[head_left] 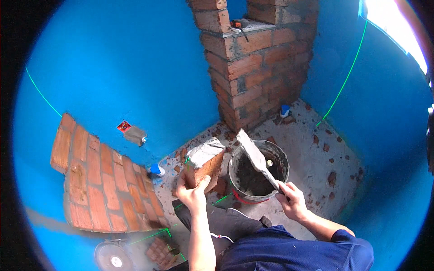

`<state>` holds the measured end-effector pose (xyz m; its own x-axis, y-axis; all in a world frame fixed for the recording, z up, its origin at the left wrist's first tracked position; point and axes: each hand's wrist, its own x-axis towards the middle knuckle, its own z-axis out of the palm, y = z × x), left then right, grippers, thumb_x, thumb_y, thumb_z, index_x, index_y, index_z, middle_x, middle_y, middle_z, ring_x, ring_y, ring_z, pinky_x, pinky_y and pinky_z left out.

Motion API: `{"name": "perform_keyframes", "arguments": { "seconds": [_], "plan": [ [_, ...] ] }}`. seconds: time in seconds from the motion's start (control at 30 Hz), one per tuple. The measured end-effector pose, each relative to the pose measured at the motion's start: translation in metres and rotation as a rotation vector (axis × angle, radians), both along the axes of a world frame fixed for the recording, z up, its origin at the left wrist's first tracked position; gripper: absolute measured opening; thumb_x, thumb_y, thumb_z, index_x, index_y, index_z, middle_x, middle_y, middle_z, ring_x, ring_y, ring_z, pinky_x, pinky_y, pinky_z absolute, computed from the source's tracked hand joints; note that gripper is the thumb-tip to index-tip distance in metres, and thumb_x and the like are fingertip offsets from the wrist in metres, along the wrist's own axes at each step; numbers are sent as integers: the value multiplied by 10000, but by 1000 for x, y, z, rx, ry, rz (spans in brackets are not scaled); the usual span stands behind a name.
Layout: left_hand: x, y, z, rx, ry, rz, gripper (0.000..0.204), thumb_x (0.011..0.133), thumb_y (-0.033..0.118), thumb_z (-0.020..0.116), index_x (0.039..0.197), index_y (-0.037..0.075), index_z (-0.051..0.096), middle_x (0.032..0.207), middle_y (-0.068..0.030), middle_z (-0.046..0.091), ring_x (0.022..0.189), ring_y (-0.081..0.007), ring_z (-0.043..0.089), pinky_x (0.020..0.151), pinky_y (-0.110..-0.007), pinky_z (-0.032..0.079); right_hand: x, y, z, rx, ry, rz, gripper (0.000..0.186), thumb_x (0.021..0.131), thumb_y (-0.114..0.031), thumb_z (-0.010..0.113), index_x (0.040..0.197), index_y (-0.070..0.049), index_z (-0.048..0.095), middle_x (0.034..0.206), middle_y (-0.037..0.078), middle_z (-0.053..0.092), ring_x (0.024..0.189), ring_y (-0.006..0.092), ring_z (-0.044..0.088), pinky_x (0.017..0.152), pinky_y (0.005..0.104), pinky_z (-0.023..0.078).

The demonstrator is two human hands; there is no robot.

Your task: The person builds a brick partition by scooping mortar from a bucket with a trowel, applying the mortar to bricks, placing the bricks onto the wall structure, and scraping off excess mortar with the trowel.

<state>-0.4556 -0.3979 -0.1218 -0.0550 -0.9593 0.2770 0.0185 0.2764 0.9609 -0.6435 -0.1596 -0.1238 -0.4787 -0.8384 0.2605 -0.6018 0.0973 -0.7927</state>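
Note:
My left hand [193, 194] grips a reddish brick [209, 170] by its near end. Grey wet mortar [205, 152] coats the brick's upper face. In my right hand [293, 201] is a trowel [253, 152], held by its handle with the blade angled up to the left. Some mortar smears the blade, which passes over a round bucket [285, 158] of dark mortar. The bucket stands on the floor just right of the brick. A small pale object shows inside it, too small to name.
A brick pillar [253, 67] rises beyond the bucket, with an orange and black tool [239, 23] on its ledge. To the left is a low brick wall [97, 180]. Brick fragments [332, 178] litter the floor. A disc-shaped tool [113, 257] lies lower left. Green laser lines cross walls and floor.

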Motion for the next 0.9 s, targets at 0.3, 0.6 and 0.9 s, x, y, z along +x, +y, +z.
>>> {"name": "perform_keyframes", "arguments": {
  "seconds": [0.3, 0.6, 0.9],
  "plan": [
    [8, 4, 6, -40, 41, -16, 560, 602, -28, 823, 1118, -53, 605, 1049, -82, 640, 949, -206, 606, 884, -336, 481, -18, -12, 30, 87, 110, 127, 428, 849, -57, 646, 1270, -77, 565, 874, 140, 557, 742, 312, 578, 661, 374, 484],
    [18, 0, 0, 103, 125, 14, 568, 638, -39, 816, 1158, -40, 587, 1114, -93, 621, 987, -197, 595, 907, -343, 470, -26, 72, -69, 525, 187, -51, 356, 893, -143, 575, 1248, -158, 580, 900, 152, 555, 757, 372, 603, 658, 448, 502],
    [14, 10, -11, 111, 96, 2, 589, 639, -31, 827, 1175, -48, 583, 1129, -109, 625, 1011, -203, 597, 910, -343, 476, -27, 180, -133, 764, 206, -122, 409, 906, -137, 543, 1309, -199, 505, 960, 168, 539, 725, 403, 620, 616, 493, 514]
  ]
}}
